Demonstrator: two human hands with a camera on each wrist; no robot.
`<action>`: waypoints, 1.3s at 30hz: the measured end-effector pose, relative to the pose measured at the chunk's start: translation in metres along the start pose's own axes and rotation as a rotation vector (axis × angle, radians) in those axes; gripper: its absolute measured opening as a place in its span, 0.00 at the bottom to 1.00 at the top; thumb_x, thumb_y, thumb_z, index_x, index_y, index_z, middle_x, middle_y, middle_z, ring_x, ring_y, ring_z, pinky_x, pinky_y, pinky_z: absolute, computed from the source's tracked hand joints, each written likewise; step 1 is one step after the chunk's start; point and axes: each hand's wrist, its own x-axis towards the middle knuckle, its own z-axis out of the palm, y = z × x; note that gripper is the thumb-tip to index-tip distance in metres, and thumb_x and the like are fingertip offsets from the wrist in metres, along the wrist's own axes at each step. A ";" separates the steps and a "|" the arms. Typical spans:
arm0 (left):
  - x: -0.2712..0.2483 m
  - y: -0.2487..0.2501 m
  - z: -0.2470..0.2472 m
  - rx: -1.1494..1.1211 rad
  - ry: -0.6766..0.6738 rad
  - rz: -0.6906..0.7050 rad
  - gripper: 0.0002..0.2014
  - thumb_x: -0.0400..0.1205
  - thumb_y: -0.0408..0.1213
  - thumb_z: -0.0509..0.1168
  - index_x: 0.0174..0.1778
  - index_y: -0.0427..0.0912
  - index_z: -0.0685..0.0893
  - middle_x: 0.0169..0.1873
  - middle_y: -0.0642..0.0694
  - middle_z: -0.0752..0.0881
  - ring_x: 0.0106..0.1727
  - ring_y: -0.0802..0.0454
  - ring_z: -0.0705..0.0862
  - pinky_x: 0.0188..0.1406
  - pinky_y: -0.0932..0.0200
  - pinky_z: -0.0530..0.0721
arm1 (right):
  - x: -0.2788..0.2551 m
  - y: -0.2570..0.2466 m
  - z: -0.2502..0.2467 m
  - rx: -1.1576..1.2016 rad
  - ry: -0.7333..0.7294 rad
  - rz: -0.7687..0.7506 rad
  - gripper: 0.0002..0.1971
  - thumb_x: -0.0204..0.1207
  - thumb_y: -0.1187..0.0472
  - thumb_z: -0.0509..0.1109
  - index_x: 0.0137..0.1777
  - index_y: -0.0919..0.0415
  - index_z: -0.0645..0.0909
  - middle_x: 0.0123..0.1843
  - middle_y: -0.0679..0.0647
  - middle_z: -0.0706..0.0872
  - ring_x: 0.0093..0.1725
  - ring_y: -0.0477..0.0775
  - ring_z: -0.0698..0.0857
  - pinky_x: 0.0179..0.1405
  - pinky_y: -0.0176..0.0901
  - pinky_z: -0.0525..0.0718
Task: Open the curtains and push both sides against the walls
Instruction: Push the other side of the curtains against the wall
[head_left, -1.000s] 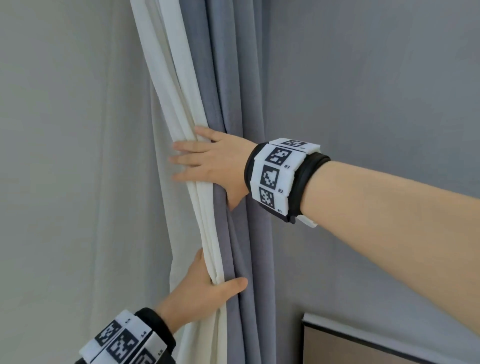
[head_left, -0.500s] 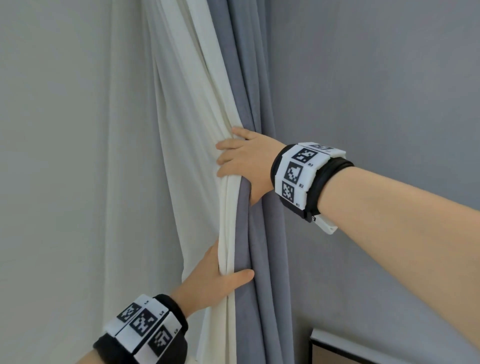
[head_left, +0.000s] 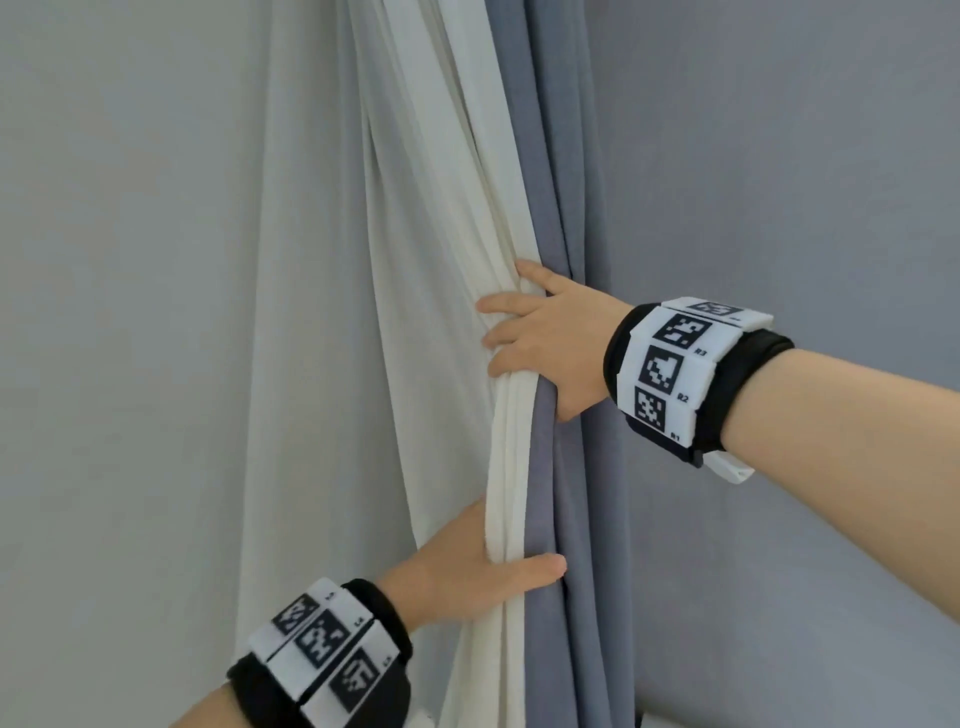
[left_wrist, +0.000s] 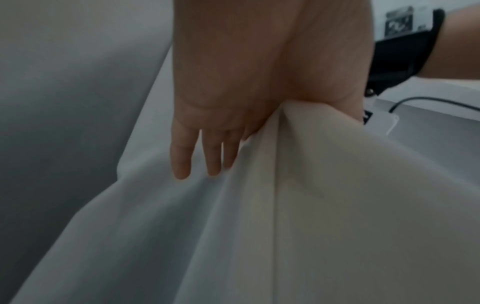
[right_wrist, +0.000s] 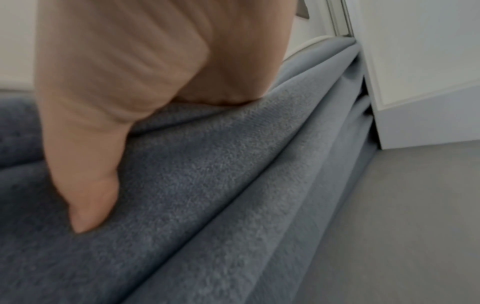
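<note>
A: Why both hands on it?
B: Left hand (head_left: 467, 566) pinched white curtain (head_left: 511, 467) low; right hand (head_left: 540, 343) gripped it w/ grey curtain (head_left: 566, 208) higher, bunching both vs right wall (head_left: 779, 156).

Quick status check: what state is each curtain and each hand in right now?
White curtain: gathered into folds, bunched beside the grey one.
Grey curtain: gathered in pleats next to the wall.
Left hand: grips the white curtain's folded edge, thumb in front.
Right hand: higher up, fingers wrapped over the white folds, thumb on the grey curtain.
</note>
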 end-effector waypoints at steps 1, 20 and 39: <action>0.000 -0.002 -0.008 0.013 -0.011 -0.001 0.24 0.71 0.57 0.70 0.61 0.75 0.69 0.56 0.78 0.79 0.59 0.80 0.77 0.51 0.82 0.75 | 0.002 0.002 0.007 0.016 -0.003 0.011 0.36 0.65 0.42 0.70 0.75 0.43 0.66 0.79 0.46 0.66 0.83 0.53 0.44 0.75 0.68 0.33; 0.064 -0.127 -0.070 0.003 0.629 -0.246 0.65 0.56 0.68 0.70 0.82 0.41 0.44 0.83 0.41 0.54 0.83 0.43 0.55 0.82 0.40 0.56 | 0.052 0.021 0.101 0.107 -0.059 0.163 0.54 0.62 0.42 0.74 0.82 0.50 0.45 0.82 0.49 0.62 0.84 0.50 0.46 0.77 0.65 0.36; 0.165 -0.118 -0.010 -0.055 0.116 -0.104 0.76 0.40 0.75 0.72 0.80 0.55 0.38 0.82 0.53 0.52 0.81 0.51 0.58 0.80 0.41 0.62 | 0.080 0.024 0.125 -0.020 -0.108 0.077 0.58 0.59 0.44 0.78 0.82 0.47 0.42 0.85 0.53 0.38 0.83 0.56 0.37 0.76 0.70 0.40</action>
